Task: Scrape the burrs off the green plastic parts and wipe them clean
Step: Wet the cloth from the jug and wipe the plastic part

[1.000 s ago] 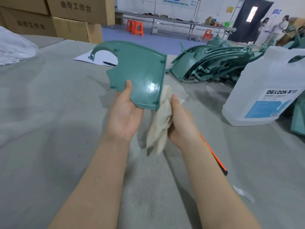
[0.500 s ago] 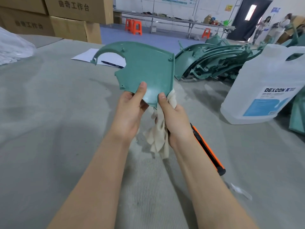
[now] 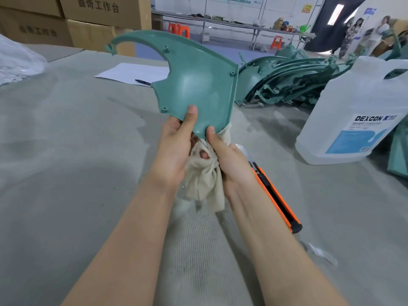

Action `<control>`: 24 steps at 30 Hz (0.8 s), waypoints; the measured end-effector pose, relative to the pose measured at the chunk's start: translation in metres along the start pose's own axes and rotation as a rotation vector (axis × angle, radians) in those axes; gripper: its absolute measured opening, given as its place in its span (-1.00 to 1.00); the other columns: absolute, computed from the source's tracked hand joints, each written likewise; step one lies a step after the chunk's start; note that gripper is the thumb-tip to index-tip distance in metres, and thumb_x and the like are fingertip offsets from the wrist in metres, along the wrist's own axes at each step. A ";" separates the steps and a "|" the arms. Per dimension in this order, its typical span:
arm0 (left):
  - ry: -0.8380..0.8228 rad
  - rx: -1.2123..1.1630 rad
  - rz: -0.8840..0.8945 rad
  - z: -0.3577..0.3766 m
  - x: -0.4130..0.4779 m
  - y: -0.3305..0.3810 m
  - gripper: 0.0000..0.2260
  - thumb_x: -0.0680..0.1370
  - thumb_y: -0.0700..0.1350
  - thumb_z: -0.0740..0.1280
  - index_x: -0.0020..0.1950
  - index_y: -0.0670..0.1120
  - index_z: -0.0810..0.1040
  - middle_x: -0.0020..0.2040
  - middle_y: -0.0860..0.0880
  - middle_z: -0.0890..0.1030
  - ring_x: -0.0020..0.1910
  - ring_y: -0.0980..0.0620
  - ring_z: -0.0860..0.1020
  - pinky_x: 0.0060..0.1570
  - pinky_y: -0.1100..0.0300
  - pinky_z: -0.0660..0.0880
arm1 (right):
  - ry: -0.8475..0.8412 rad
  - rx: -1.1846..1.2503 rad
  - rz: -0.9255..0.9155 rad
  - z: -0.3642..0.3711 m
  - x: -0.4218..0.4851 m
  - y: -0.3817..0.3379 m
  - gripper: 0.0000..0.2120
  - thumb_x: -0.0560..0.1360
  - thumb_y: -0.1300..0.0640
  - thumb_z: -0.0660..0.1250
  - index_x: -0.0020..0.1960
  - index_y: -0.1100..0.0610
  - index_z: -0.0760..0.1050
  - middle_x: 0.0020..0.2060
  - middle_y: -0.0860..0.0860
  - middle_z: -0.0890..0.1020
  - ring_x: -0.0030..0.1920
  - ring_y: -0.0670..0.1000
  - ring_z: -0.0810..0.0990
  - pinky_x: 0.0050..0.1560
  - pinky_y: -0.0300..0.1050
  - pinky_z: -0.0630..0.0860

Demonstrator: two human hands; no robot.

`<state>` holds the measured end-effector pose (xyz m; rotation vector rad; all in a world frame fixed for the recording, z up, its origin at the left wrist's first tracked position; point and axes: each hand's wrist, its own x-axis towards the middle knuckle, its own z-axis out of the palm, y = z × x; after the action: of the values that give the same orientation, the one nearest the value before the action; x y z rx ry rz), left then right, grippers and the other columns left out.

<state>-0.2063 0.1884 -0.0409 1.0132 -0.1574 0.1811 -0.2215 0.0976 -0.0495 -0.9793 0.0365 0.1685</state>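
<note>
Bright, even indoor light; soft shadows, wide-angle edge bending, slight blur.

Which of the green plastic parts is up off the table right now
The flat green panel with the hooked tip, held up by the left hand and the right hand with the cloth. The other green parts lie heaped on the table.

Jug (image 3: 353, 102) label: I read "DEXCON" in dark letters; the smaller print under it is too fine for me.
Boxes (image 3: 97, 9): I make out "曲奇工作台" printed on two of them.
Wall signs: unreadable from here.
</note>
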 end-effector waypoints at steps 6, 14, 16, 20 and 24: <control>0.053 0.013 0.005 0.002 0.001 -0.001 -0.84 0.64 -0.10 0.20 0.03 -0.06 0.57 -0.10 -0.05 0.70 -0.30 0.01 0.64 -0.40 0.22 0.55 | -0.013 0.168 0.155 0.004 -0.002 0.002 -0.81 0.58 0.11 0.30 0.10 0.20 0.57 -0.24 0.09 0.68 -0.24 0.02 0.65 0.06 -0.06 0.59; 0.018 0.028 -0.048 0.010 -0.002 -0.006 -0.79 0.63 -0.08 0.21 0.14 -0.13 0.57 0.08 -0.12 0.67 0.09 -0.11 0.63 0.19 0.01 0.52 | 0.031 0.176 0.052 0.001 0.005 0.003 -0.80 0.61 0.18 0.22 0.14 0.25 0.52 0.09 0.21 0.59 -0.01 0.09 0.60 0.29 0.00 0.48; 0.031 0.033 -0.059 0.011 -0.001 -0.006 -0.76 0.64 -0.08 0.19 0.17 -0.16 0.56 0.13 -0.19 0.64 0.16 -0.21 0.59 0.24 -0.07 0.48 | 0.032 0.171 0.015 0.001 0.005 0.005 -0.82 0.61 0.19 0.23 0.11 0.25 0.53 0.14 0.24 0.58 0.08 0.15 0.58 0.34 0.07 0.44; 0.129 0.015 -0.050 0.006 0.002 -0.003 -0.80 0.63 -0.11 0.22 0.12 -0.16 0.58 0.08 -0.18 0.66 0.03 -0.10 0.65 0.13 0.03 0.55 | 0.071 0.101 0.003 0.001 0.006 0.006 -0.80 0.59 0.18 0.29 0.11 0.29 0.57 -0.01 0.21 0.67 -0.04 0.12 0.66 0.16 0.01 0.58; 0.176 0.020 0.057 -0.003 0.008 -0.001 -0.84 0.65 -0.15 0.19 0.15 -0.09 0.53 0.05 -0.02 0.65 -0.02 0.08 0.62 0.11 0.20 0.53 | 0.302 -0.056 -0.018 -0.004 0.010 -0.001 -0.62 0.59 -0.09 0.26 0.02 0.24 0.58 0.06 0.22 0.66 0.03 0.11 0.68 0.16 0.02 0.58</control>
<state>-0.1977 0.1911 -0.0417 1.0086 -0.0242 0.3230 -0.2115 0.0951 -0.0522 -1.0544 0.3004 0.0039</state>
